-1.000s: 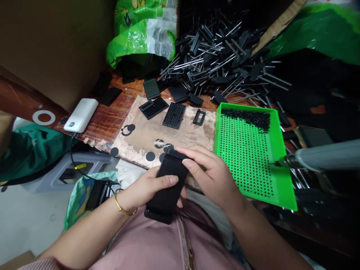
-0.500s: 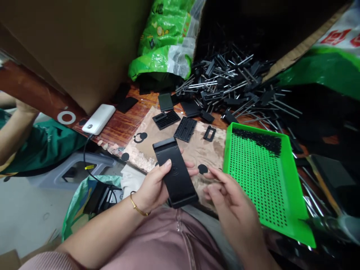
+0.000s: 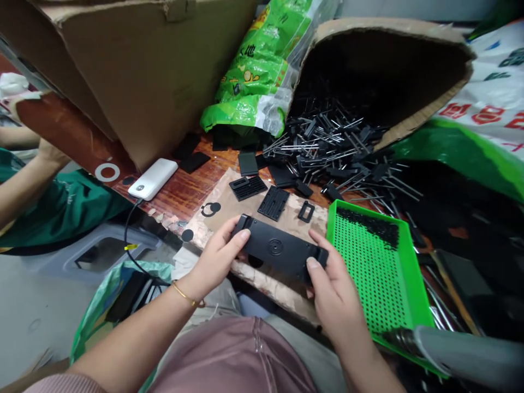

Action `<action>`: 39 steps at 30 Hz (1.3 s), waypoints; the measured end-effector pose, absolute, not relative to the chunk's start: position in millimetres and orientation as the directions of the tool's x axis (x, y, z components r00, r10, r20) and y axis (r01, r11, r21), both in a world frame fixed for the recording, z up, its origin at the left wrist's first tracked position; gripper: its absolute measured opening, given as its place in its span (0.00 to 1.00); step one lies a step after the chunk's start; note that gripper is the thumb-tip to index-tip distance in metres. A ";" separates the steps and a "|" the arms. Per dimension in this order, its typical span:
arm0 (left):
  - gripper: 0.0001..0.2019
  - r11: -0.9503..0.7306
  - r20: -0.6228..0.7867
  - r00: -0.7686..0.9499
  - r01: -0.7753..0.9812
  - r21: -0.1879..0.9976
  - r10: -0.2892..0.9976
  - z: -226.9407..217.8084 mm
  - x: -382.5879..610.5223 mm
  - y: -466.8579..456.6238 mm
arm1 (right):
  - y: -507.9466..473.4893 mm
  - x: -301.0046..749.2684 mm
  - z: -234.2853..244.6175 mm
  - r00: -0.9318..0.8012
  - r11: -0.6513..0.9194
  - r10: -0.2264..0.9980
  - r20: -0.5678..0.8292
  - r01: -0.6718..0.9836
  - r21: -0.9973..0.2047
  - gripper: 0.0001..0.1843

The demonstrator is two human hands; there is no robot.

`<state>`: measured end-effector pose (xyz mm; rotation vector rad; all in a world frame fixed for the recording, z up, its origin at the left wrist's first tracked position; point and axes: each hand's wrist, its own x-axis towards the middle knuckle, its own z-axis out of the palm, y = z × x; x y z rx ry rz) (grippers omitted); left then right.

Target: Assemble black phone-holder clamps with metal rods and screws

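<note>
Black panel (image 3: 278,252) (long axis crosswise) gripped by left hand (image 3: 219,254), right hand (image 3: 333,295)

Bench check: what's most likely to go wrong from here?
The black panel, gripped by the left hand and right hand, sits over the brown paper sheet; a slip could knock the parts lying there. The right hand is close to the green tray, so a bump might scatter the small black pieces. The grey tool has its metal tip at the tray's near corner and could snag it.
</note>
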<state>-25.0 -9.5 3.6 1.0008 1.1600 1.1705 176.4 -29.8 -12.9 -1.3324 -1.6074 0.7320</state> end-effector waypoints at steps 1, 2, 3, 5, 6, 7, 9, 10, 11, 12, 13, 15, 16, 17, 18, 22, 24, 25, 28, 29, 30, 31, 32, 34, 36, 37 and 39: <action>0.18 0.106 -0.106 -0.001 -0.068 0.992 0.994 4.2 -26.1 -9.1 | -27.4 175.6 -10.4 0.023 0.203 0.971 0.239 0.447 -0.871 0.25; 0.19 0.080 -0.080 -0.010 -0.007 0.997 0.997 4.6 -25.7 -9.0 | -25.1 174.0 -8.5 0.063 0.157 0.976 0.206 0.450 -0.879 0.24; 0.20 0.065 -0.064 -0.012 0.042 0.997 0.998 4.7 -24.6 -9.1 | -22.9 172.2 -7.2 0.088 0.131 0.978 0.191 0.454 -0.881 0.24; 0.21 0.069 -0.070 0.002 0.127 0.990 0.998 4.6 -22.9 -9.3 | -19.0 171.2 -5.5 0.105 0.120 0.976 0.190 0.471 -0.874 0.24; 0.20 0.069 -0.072 0.010 0.164 0.984 0.997 4.6 -23.7 -9.1 | -17.6 173.0 -4.4 0.112 0.121 0.973 0.200 0.487 -0.865 0.24; 0.19 0.057 -0.060 0.007 0.190 0.980 0.998 4.9 -25.9 -8.9 | -16.7 176.6 -3.0 0.127 0.123 0.968 0.215 0.506 -0.854 0.24; 0.17 0.013 -0.006 -0.029 0.222 0.975 1.000 6.6 -34.2 -8.6 | -16.6 188.3 1.2 0.169 0.109 0.956 0.239 0.552 -0.826 0.23; 0.16 -0.013 0.025 -0.051 0.239 0.971 0.998 7.8 -39.4 -8.9 | -17.4 195.0 3.5 0.191 0.092 0.951 0.244 0.577 -0.811 0.23; 0.15 -0.033 0.053 -0.069 0.259 0.965 0.996 9.1 -44.2 -9.6 | -18.7 201.1 5.5 0.210 0.070 0.948 0.240 0.599 -0.798 0.23; 0.15 -0.046 0.071 -0.081 0.276 0.960 0.994 10.2 -48.0 -10.7 | -20.1 205.8 6.9 0.225 0.050 0.946 0.235 0.614 -0.788 0.23; 0.15 -0.051 0.077 -0.083 0.281 0.959 0.994 11.1 -50.2 -12.1 | -21.6 208.6 7.5 0.226 0.036 0.949 0.221 0.616 -0.787 0.23; 0.16 -0.044 0.057 -0.042 0.267 0.963 0.997 11.4 -49.5 -14.5 | -24.0 208.2 6.3 0.203 0.034 0.960 0.192 0.596 -0.802 0.23; 0.18 -0.036 0.038 -0.004 0.256 0.966 0.999 11.0 -47.4 -15.1 | -24.7 205.7 4.9 0.186 0.040 0.966 0.181 0.582 -0.812 0.23; 0.20 -0.027 0.018 0.037 0.242 0.970 0.999 10.4 -44.9 -15.3 | -24.9 202.7 3.3 0.177 0.047 0.968 0.180 0.574 -0.817 0.24; 0.22 -0.015 0.000 0.068 0.228 0.974 0.998 9.6 -42.5 -15.1 | -24.7 199.9 1.8 0.181 0.052 0.965 0.189 0.574 -0.817 0.24; 0.27 0.040 -0.044 0.040 0.102 0.994 0.998 6.8 -38.0 -12.3 | -22.5 195.6 -1.1 0.236 0.075 0.936 0.260 0.591 -0.803 0.23; 0.27 0.053 -0.055 0.043 0.058 0.997 0.998 6.1 -35.9 -11.8 | -22.2 195.4 -1.8 0.224 0.091 0.935 0.276 0.599 -0.795 0.23; 0.27 0.050 -0.053 0.052 0.055 0.997 0.997 5.8 -33.9 -11.9 | -22.2 194.6 -2.5 0.216 0.099 0.935 0.280 0.601 -0.793 0.23; 0.23 0.000 -0.009 0.053 0.158 0.987 0.999 4.7 -24.3 -12.0 | -22.8 188.9 -5.7 0.195 0.122 0.936 0.295 0.605 -0.787 0.23; 0.21 -0.027 0.017 0.048 0.219 0.975 0.999 3.9 -20.9 -11.8 | -23.1 186.7 -6.6 0.185 0.132 0.935 0.302 0.610 -0.781 0.23; 0.20 -0.057 0.046 0.046 0.279 0.959 0.998 3.0 -18.3 -11.4 | -23.5 185.1 -7.2 0.174 0.143 0.934 0.312 0.619 -0.772 0.23; 0.19 -0.083 0.071 0.048 0.334 0.939 0.996 2.0 -17.0 -10.9 | -24.1 184.5 -7.3 0.161 0.152 0.934 0.320 0.630 -0.761 0.23; 0.18 -0.106 0.094 0.050 0.381 0.919 0.994 1.1 -17.6 -10.4 | -25.0 185.5 -6.9 0.147 0.157 0.935 0.322 0.643 -0.749 0.23; 0.17 -0.147 0.142 0.044 0.455 0.879 0.989 0.6 -25.2 -9.7 | -28.1 192.1 -4.5 0.144 0.144 0.938 0.317 0.668 -0.730 0.23; 0.16 -0.177 0.190 0.028 0.521 0.835 0.981 2.7 -38.9 -9.8 | -32.3 202.6 -1.5 0.179 0.090 0.940 0.289 0.690 -0.719 0.23; 0.15 -0.186 0.211 0.018 0.550 0.814 0.977 4.7 -46.0 -10.2 | -34.3 207.3 -0.4 0.200 0.059 0.942 0.271 0.694 -0.718 0.23; 0.14 -0.185 0.224 0.006 0.589 0.787 0.975 9.5 -55.7 -11.3 | -37.0 212.0 0.1 0.214 0.032 0.946 0.244 0.688 -0.725 0.24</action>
